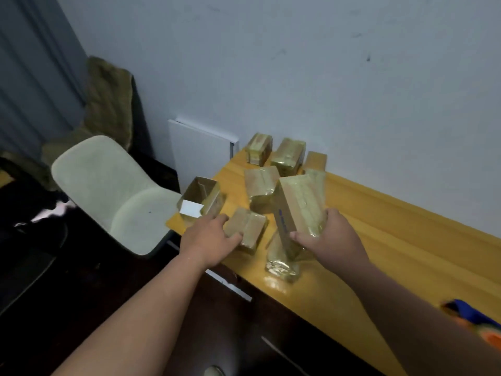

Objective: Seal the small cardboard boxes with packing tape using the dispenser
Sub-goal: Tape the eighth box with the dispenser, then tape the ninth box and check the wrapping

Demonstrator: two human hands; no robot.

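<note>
Left hand: we see our left hand (210,241) gripping a small box (246,230) that lies near the table's left end, fingers curled over its near edge.
Right hand: our right hand (329,238) grips a tall box (297,210), held upright above the table, thumb on the side face, fingers wrapped round the glossy taped face.
Tall box: brown card, blue print on its narrow side, tape shining on the wide face.
Box beneath: 1 taped box (280,263) lies flat on the table just under the raised one.
Open box: 1 box (200,198) at the table's left corner, flaps up, a white label on its front.
Back group: we count 4 more taped boxes (288,156) near the wall.
Table: yellow wooden table (406,240) along the white wall.
Dispenser: a blue and orange object (473,320) at the right edge, blurred; we cannot tell whether it is the dispenser.
Chair: pale seat (108,191) left of the table.
</note>
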